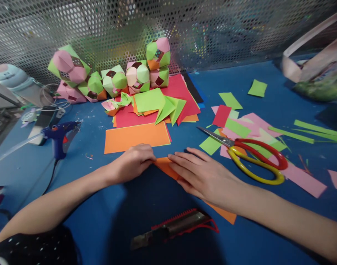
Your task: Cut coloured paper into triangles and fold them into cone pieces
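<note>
A folded strip of orange paper (166, 166) lies slantwise on the blue table, partly covered by my right hand. My left hand (135, 162) is closed, its fingertips pinching the paper's upper left end. Stretched fingers of my right hand (205, 175) press flat along the paper, and its lower corner shows below the wrist. Just beyond my hands is an orange sheet (137, 138) with a green edge under it. A box cutter (171, 227) with a red edge rests nearer to me, apart from both hands.
Scissors (240, 149) with red and yellow handles lie on paper scraps (251, 127) at the right. A blue glue gun (59, 138) stands at the left with its cord. Folded paper modules (113, 81) line the perforated metal panel (201, 40). A bag (320, 70) sits far right.
</note>
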A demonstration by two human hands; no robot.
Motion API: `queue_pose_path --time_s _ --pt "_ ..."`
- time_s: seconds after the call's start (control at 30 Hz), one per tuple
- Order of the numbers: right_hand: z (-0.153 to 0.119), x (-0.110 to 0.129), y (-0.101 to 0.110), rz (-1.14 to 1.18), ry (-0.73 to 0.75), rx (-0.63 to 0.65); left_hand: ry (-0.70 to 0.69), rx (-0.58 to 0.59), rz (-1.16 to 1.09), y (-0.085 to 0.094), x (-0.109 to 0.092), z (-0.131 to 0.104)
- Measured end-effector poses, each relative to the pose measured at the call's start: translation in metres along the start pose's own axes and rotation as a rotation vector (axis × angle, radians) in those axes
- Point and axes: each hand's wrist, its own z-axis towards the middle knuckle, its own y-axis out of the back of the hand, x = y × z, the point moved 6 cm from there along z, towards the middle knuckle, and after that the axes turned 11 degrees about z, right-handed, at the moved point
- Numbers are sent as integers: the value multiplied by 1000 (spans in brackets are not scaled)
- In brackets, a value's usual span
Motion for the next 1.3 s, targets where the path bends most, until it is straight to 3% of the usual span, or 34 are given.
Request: queue_pose_path --time_s 0.47,1.17,1.3 --pt "4 -1 3 104 -1 3 -86 55 29 -2 -2 0" --pt "8 2 -3 122 174 64 20 156 46 3 8 2" --pt "9 2 -5 117 201 61 -6 55 27 7 -4 2"
